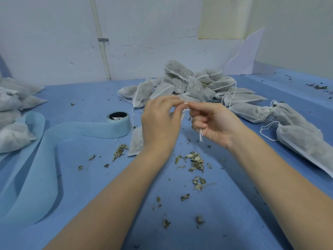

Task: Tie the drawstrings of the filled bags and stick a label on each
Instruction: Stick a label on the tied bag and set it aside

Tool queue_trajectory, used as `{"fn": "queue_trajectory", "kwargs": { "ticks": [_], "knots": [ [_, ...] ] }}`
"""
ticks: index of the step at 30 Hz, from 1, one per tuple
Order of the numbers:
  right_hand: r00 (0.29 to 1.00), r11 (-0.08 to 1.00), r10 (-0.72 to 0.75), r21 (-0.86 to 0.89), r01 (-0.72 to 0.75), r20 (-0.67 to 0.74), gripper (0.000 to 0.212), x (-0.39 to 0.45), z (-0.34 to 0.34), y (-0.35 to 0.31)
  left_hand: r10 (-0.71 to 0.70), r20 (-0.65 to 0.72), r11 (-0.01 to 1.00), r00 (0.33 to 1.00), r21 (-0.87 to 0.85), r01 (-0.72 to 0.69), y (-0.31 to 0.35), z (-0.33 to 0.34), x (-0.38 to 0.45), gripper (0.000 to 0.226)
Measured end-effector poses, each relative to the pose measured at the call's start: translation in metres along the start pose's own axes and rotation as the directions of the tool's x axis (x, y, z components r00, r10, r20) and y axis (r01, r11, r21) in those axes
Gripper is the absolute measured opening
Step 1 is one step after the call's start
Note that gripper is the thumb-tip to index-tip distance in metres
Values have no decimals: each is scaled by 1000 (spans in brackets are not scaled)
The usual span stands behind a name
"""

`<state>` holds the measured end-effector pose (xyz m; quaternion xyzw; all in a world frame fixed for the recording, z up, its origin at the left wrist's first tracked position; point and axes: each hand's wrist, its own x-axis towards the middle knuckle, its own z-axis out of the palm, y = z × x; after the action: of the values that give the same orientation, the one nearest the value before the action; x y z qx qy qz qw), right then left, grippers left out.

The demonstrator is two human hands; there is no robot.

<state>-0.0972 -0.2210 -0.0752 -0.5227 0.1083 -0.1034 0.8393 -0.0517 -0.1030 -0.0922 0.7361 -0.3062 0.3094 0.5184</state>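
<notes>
White drawstring (201, 136) pinched by left hand (160, 121), right hand (214, 123) (no legible writing)

Two bare forearms are being seen, entering from the lower edge of the frame, one from the lower left and one from the lower right. No sleeves are being worn over the visible length. The left hand (159, 123) and the right hand (214, 123) are being shown ungloved, with short, unpainted fingernails.
</notes>
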Motion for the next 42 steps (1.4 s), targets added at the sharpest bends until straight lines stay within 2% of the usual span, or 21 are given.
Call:
{"fn": "queue_trajectory", "kwargs": {
  "ticks": [3,5,7,10,13,16,21,25,28,32,34,36,38,39,40,42],
  "knots": [
    [994,983,-102,-161,93,-49,10,0,-2,1,58,-16,987,998,148,-55,-4,-1,1,9],
    [973,901,-227,-388,196,-35,18,-1,-7,1,138,-31,961,990,245,-127,-5,1,-2,7],
    [947,826,-320,-490,279,0,17,-2,-11,0,119,-16,947,993,301,-109,-4,5,-4,8],
    [927,817,-374,-474,329,-3,16,-2,-11,3,22,13,947,1000,320,-25,-4,8,-4,10],
    [915,790,-401,-491,366,38,7,1,-2,13,-64,17,963,998,264,57,-5,7,-1,13],
    [912,818,-403,-417,396,75,10,4,3,20,-142,62,964,988,235,123,-5,6,3,14],
    [867,720,-498,-559,412,-3,16,6,-2,19,-242,141,954,960,213,209,1,7,3,15],
    [855,721,-518,-553,417,-30,15,8,-3,21,-237,132,936,963,298,189,1,5,7,15],
    [845,675,-534,-611,414,-18,12,8,-6,17,-216,102,925,971,340,170,-2,0,11,14],
    [833,662,-553,-612,432,-10,8,6,-8,13,-200,80,922,977,352,160,-7,-4,18,14],
    [826,654,-563,-619,436,-13,9,5,-6,14,-237,106,925,966,329,191,-8,-3,17,15],
    [812,668,-579,-611,425,-68,10,5,-6,14,-277,153,943,949,234,237,-9,0,14,13],
    [796,731,-575,-557,395,-190,6,6,-8,15,-334,187,942,924,84,324,-10,1,11,13],
    [782,774,-563,-503,385,-269,5,7,-8,15,-380,213,923,900,21,385,-10,1,11,20],
    [759,812,-549,-439,385,-350,5,9,-8,15,-445,265,883,855,-29,469,-12,1,11,32],
    [695,859,-512,-311,407,-505,8,13,-8,15,-580,440,721,686,-115,683,-11,1,14,61]
  ]
}}
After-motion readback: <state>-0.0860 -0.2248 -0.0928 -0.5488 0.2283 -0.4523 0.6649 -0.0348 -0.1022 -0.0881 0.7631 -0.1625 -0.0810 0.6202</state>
